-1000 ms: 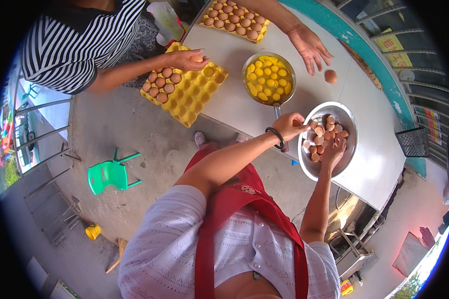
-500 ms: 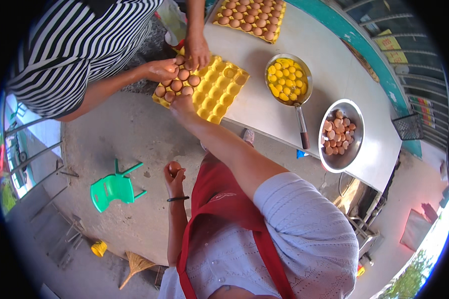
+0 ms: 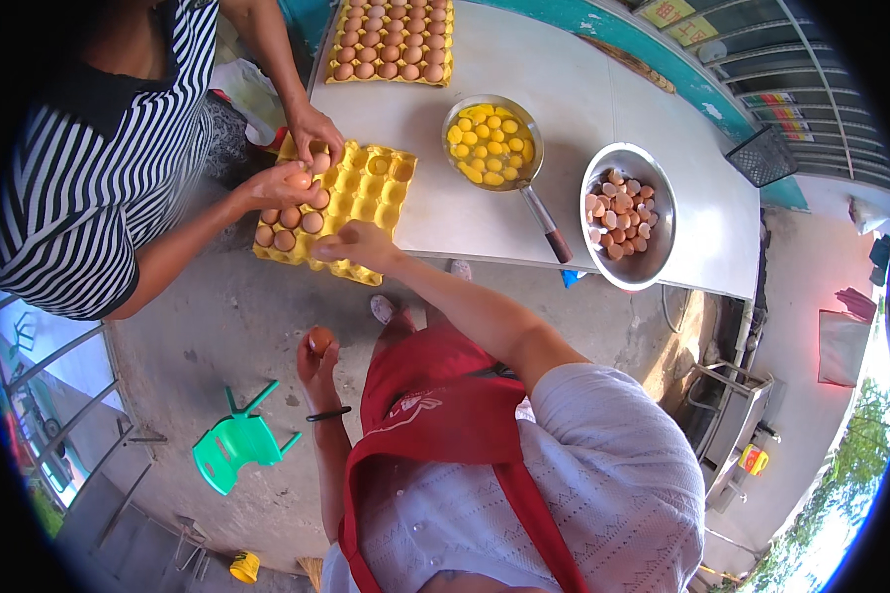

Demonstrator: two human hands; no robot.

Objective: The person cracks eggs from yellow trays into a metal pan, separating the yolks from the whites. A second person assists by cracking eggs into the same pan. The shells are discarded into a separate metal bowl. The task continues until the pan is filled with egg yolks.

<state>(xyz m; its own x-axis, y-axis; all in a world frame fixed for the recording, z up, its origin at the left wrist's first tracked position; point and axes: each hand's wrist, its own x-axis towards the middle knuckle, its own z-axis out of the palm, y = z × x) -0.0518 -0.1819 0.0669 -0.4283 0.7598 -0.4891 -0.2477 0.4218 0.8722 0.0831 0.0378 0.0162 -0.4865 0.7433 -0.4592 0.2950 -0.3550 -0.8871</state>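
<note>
A brown egg (image 3: 320, 341) rests in the curled fingers of my left hand (image 3: 316, 366), held low over the floor. My right hand (image 3: 358, 245) hovers at the near edge of a yellow egg tray (image 3: 376, 203), its fingers loosely apart and no egg visible in them. Several brown eggs (image 3: 285, 240) sit in the tray's left cells, while cells on the right are bare. Across the tray, a co-worker's hands (image 3: 311, 133) handle eggs; one holds an egg (image 3: 299, 178) and the other touches an egg (image 3: 321, 162).
On the white table (image 3: 574, 84) stand a full egg tray (image 3: 391, 40), a long-handled pan (image 3: 536, 133) of cracked eggs and a metal bowl (image 3: 666, 237) of eggshells. A green plastic chair (image 3: 237, 450) and a yellow bucket (image 3: 245, 566) stand on the floor.
My right hand has drawn back from the eggs in the tray. The co-worker's hands have shifted over the eggs. My left hand still holds its egg, and the whole view has turned.
</note>
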